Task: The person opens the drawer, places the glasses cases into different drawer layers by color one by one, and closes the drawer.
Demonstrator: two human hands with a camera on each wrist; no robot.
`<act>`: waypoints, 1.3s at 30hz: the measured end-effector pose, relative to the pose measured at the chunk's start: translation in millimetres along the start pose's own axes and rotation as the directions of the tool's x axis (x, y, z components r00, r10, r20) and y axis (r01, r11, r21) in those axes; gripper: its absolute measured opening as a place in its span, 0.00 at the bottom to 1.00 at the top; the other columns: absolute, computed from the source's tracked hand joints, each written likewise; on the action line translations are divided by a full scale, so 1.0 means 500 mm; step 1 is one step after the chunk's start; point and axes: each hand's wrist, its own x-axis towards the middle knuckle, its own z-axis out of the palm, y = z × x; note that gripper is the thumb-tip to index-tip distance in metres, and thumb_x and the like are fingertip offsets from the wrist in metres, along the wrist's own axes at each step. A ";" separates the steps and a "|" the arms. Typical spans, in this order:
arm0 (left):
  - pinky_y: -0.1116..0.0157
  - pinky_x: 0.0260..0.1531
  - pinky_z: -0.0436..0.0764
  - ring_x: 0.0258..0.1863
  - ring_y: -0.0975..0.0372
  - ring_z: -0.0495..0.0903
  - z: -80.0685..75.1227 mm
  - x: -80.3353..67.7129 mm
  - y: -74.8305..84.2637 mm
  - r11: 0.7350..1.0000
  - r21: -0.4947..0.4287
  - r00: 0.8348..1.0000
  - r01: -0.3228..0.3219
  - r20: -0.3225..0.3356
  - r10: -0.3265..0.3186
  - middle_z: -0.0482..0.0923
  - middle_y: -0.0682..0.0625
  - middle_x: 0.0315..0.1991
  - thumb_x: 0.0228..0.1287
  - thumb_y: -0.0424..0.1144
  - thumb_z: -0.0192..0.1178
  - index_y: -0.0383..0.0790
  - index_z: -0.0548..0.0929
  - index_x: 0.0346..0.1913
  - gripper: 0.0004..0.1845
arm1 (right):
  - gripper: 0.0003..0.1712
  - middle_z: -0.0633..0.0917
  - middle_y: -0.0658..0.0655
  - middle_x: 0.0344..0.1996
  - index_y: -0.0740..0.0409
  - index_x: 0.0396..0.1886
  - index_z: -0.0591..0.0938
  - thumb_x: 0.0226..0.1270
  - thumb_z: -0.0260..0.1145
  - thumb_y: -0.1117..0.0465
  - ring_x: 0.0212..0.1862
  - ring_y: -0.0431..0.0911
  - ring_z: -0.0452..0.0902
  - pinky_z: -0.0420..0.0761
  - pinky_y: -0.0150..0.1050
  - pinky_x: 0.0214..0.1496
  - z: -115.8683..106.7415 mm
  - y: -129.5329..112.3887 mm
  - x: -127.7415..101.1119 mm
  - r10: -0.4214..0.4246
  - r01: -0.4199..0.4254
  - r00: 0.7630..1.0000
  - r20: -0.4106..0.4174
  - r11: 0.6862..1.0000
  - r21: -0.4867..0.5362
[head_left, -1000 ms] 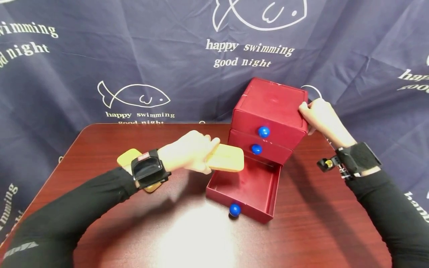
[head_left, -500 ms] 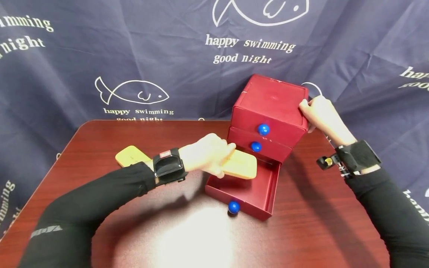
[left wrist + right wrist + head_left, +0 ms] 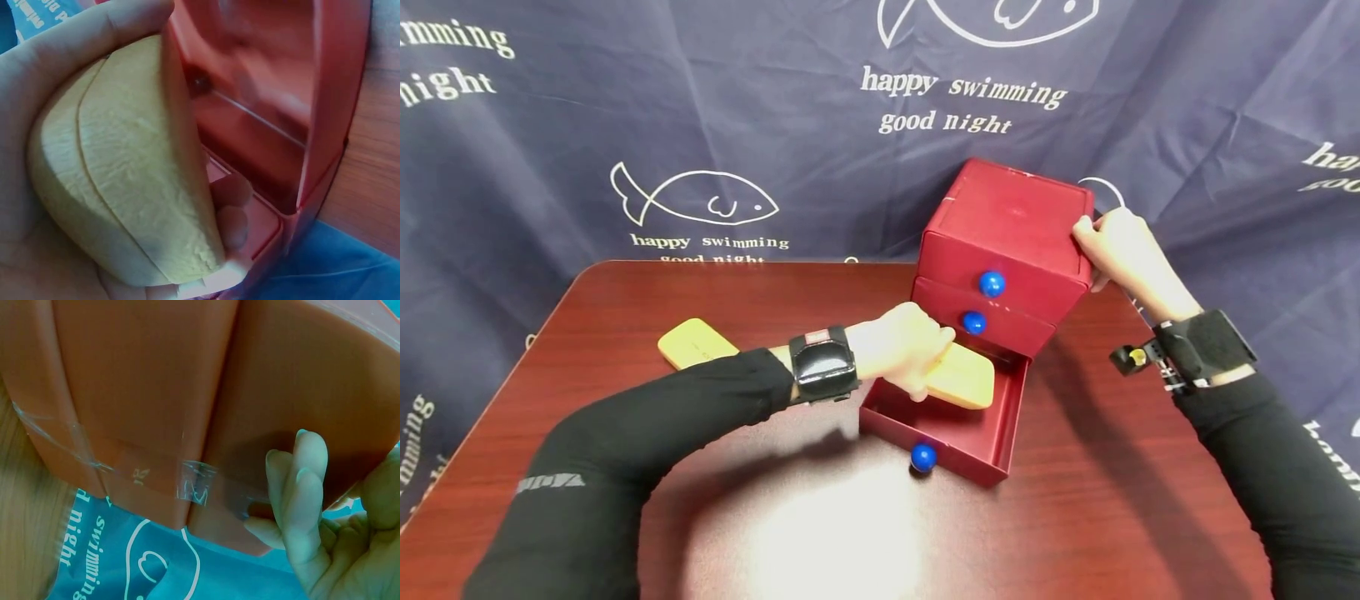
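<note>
In the head view my left hand [image 3: 898, 346] grips a yellow hard case [image 3: 964, 377], which looks like a glasses case, over the pulled-out bottom drawer [image 3: 1011, 417]. The left wrist view shows my fingers wrapped round the case [image 3: 137, 156], with a seam along its wrinkled surface. My right hand [image 3: 1123, 254] holds the red drawer cabinet [image 3: 1011, 217] at its upper right edge, thumb on top. In the right wrist view its fingers [image 3: 306, 469] lie against the cabinet's side [image 3: 269, 381]. The two upper drawers are pushed in.
Another yellow case [image 3: 696, 342] lies on the wooden table [image 3: 760, 292] at the left, partly hidden by my left sleeve. Each drawer has a round blue knob, the lowest knob [image 3: 923, 457] facing me. A dark printed cloth [image 3: 820, 125] hangs behind the table.
My left hand has moved right with the yellow case, bringing it further over the bottom drawer. My right hand stays on the cabinet, and the head view has shifted slightly.
</note>
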 end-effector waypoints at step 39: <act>0.64 0.40 0.86 0.40 0.64 0.85 0.004 0.074 0.051 0.987 0.162 0.982 0.006 0.186 -0.037 0.85 0.54 0.44 0.53 0.62 0.64 0.50 0.73 0.56 0.31 | 0.30 0.78 0.51 0.06 0.62 0.14 0.75 0.70 0.42 0.49 0.10 0.46 0.79 0.75 0.35 0.20 -0.001 0.002 0.002 0.009 -0.009 1.000 0.006 1.000 0.006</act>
